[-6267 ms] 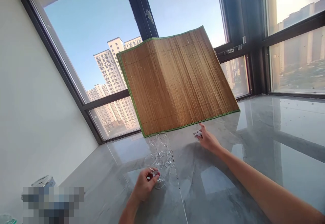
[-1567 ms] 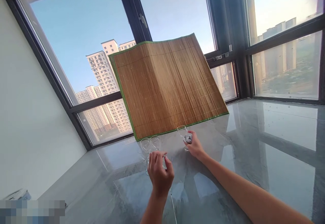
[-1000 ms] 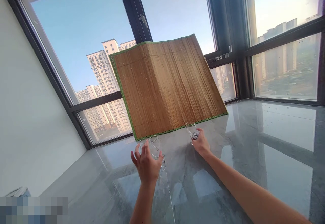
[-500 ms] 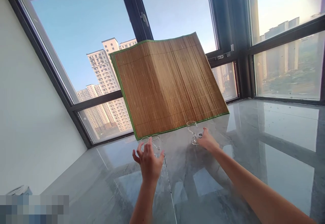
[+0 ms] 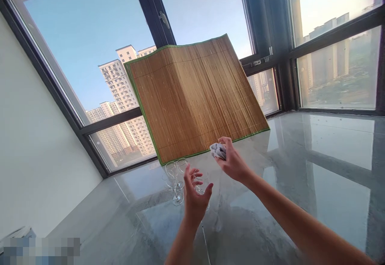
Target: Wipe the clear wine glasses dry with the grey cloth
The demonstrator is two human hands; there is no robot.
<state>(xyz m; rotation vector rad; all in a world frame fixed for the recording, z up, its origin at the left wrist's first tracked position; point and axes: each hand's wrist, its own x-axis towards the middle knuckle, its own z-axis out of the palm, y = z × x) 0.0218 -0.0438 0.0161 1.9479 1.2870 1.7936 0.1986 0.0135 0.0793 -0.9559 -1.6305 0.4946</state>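
Note:
My left hand [image 5: 196, 195] is raised over the grey surface, its fingers curved and apart. A clear stemmed glass [image 5: 202, 175] shows between its thumb and fingers, partly hidden by the hand; contact is hard to make out. Left of this hand stand two more stemmed glasses, a nearer one [image 5: 178, 199] and another one behind it [image 5: 182, 162]. My right hand [image 5: 234, 161] is closed on a crumpled whitish-grey cloth [image 5: 217, 151], a little above the surface and to the right of the glasses.
A bamboo mat [image 5: 195, 100] with green edging leans against the window behind the glasses. The glossy grey tiled surface [image 5: 288, 201] reflects the windows. Dark window frames [image 5: 284, 84] enclose the corner, and a white wall [image 5: 45, 136] rises on the left.
The glass beside my right hand now stands farther left, by my left hand. My left hand has moved right, off the other glasses. My right hand has shifted left and up with the cloth.

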